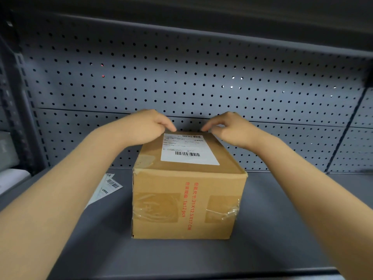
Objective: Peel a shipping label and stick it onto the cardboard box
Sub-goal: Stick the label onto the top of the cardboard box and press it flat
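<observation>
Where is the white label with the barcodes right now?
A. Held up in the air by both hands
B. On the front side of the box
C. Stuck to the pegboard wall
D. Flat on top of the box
D: the label lies flat on the top face of the box, with the left hand and right hand at its far edge.
</observation>
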A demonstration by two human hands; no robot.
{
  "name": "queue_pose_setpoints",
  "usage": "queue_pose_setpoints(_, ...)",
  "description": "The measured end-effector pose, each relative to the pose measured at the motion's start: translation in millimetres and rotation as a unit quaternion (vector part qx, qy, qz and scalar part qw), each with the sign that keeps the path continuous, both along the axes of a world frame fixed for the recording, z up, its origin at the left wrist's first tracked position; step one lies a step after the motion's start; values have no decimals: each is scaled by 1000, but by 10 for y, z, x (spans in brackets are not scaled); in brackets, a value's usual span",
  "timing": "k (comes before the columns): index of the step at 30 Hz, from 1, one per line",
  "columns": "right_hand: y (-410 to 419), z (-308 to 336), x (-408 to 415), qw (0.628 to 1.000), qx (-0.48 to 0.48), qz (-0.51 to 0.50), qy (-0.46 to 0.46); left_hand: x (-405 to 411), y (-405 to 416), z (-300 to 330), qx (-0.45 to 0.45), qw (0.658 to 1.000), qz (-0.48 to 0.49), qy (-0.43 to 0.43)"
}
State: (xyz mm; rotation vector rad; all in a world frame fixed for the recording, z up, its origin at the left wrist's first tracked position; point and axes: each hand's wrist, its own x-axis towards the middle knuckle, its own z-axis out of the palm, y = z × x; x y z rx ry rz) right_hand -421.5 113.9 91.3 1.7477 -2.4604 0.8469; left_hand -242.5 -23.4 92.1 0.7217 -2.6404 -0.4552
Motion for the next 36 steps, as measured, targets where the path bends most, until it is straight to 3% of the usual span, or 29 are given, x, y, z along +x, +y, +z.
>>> queue_pose_setpoints(4,-97,-103,97,997,62,38,-27,-124,60,-53,18,998,-10,-56)
queue_pose_setpoints(9,189,-123,-48,1000,4,-12,-21,150,-66,-119,28,999,3,-42)
queue_pose_setpoints(12,282,-127,114,996,-36,72,-48,241,99,-97,81,992,-90,36)
queue_pose_setpoints(15,318,-170,318,986,-4,153,-62,269,324,-90,84,985,-149,28)
queue_pose_setpoints(18,438,-177,316,988,-6,141,-60,376,357,-151,82,989,-126,19)
queue_pose_setpoints(22,709,-128,220,995,-24,91,-44,619,243,-172,107,989,-57,81)
queue_pose_setpoints(29,606,-150,567,986,-7,164,1,517,607,-182,71,991,-100,52)
queue_pose_setpoints(36,845,-132,383,993,-31,110,12,815,560,-181,59,991,-59,100)
